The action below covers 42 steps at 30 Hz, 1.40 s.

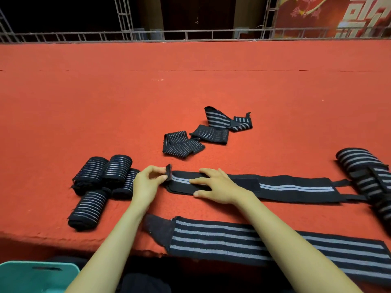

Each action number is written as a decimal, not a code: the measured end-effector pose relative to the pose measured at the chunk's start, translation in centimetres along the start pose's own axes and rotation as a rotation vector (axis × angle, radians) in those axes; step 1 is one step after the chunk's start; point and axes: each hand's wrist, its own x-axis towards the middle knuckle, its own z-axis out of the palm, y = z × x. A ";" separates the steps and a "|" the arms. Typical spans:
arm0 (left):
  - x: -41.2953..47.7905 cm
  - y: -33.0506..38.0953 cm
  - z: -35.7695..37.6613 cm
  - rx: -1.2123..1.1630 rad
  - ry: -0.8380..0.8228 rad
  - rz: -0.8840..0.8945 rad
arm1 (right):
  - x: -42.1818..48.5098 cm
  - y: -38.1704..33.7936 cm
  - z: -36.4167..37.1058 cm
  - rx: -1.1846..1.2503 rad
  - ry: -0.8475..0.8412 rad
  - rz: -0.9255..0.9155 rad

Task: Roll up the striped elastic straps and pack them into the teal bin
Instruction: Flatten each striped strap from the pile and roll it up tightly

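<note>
Teal bin (31, 275): sits below the counter (190, 92) edge, to the near left of the flat strap (296, 188). Only a corner of its rim and one handle slot show. Cannot tell what, if anything, is in it.

Flat strap: black with pale stripes, laid out lengthwise on the red counter, running left to right. It has a dark patch just right of my right hand.

Left hand (148, 182): at the strap's left end. Thumb and forefinger pinch the end tab and lift it upright off the counter; the other fingers are curled loosely.

Right hand (215, 187): lies flat on the strap just right of the lifted end. Fingers are straight and spread, pressing the fabric down. Nothing is gripped.

Other straps, placed from the flat strap:
- Rolled straps (101, 174): four tight rolls in a cluster just left of its left end, touching one another; one roll lies nearer to me than the rest.
- Folded straps (182, 144): three loose, partly folded pieces beyond it, toward the middle of the counter.
- Wide strap (254, 242): unrolled, nearer to me than the flat strap, running alongside it, with its near side hanging over the counter edge.
- Strap bundle (364, 172): a loosely wound heap at its right end; thin tails from the flat strap reach it.
</note>
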 end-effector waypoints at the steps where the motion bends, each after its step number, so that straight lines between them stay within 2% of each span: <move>1: 0.0 0.0 0.2 -0.014 0.020 -0.032 | -0.3 0.3 0.1 0.040 -0.005 0.022; 6: 1.3 -0.2 0.9 -0.084 0.041 -0.280 | -0.7 0.3 0.8 0.076 0.038 0.026; 10: 1.4 0.2 0.9 -0.042 -0.039 -0.281 | -0.7 0.5 1.0 0.063 0.050 0.019; 13: 1.0 0.8 1.2 -0.011 -0.033 -0.256 | -0.7 0.5 1.0 0.072 0.054 0.018; 15: 0.7 1.3 1.7 0.074 -0.008 -0.180 | -0.7 0.4 1.1 0.066 0.059 0.016; 20: -0.1 1.7 3.6 0.503 0.029 0.162 | -0.9 1.0 0.7 0.081 0.070 0.000; 23: -0.9 1.5 5.0 0.716 0.004 0.336 | -1.1 1.7 0.3 0.146 0.078 0.013; 26: -1.1 1.5 5.6 0.797 -0.072 0.430 | -1.7 2.4 -0.1 0.187 0.085 0.030; 34: -0.9 2.3 3.8 0.516 -0.358 0.239 | -2.7 3.6 0.0 0.173 0.129 0.051; 39: -0.8 1.8 4.4 0.410 -0.133 0.103 | -2.6 3.5 0.3 0.163 0.135 0.061; 42: -0.3 1.6 4.7 0.441 -0.120 -0.038 | -2.8 3.6 0.0 0.176 0.111 0.051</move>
